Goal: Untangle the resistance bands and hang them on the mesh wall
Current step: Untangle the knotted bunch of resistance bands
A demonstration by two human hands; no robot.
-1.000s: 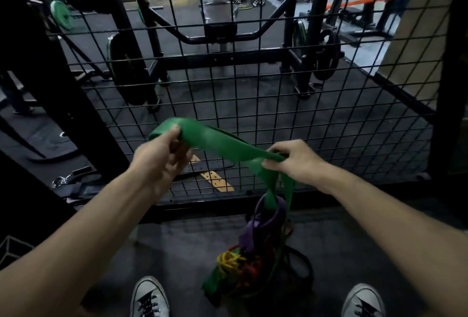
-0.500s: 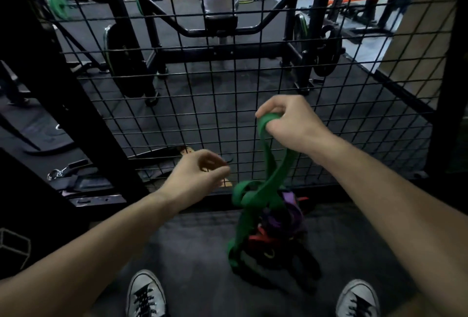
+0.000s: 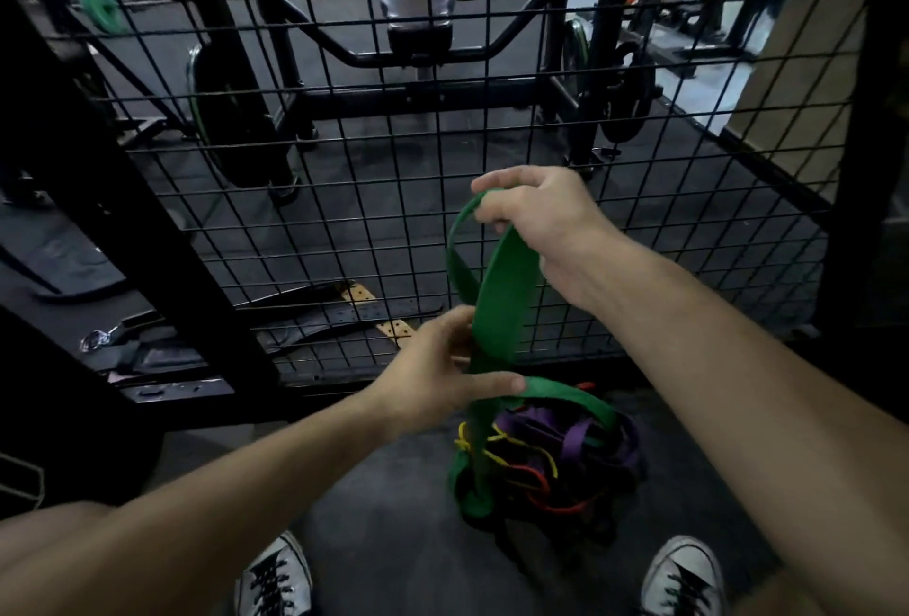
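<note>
A wide green resistance band (image 3: 499, 300) loops up from a tangle of bands (image 3: 551, 463) in purple, yellow, red and black that hangs just above the floor. My right hand (image 3: 536, 222) grips the top of the green loop, fingers curled round it. Lower down, my left hand (image 3: 442, 374) pinches the same green band between thumb and fingers where it bends toward the tangle. The black mesh wall (image 3: 393, 202) stands right behind both hands.
My two sneakers (image 3: 275, 586) (image 3: 683, 581) stand on the dark floor either side of the tangle. A slanted black post (image 3: 147, 241) rises at left. Behind the mesh are a weight rack with plates (image 3: 226, 113) and a leather belt (image 3: 364, 315) on the floor.
My left hand, free half a second ago, has moved right and taken hold of the green band lower down. My right hand still holds the top of the loop.
</note>
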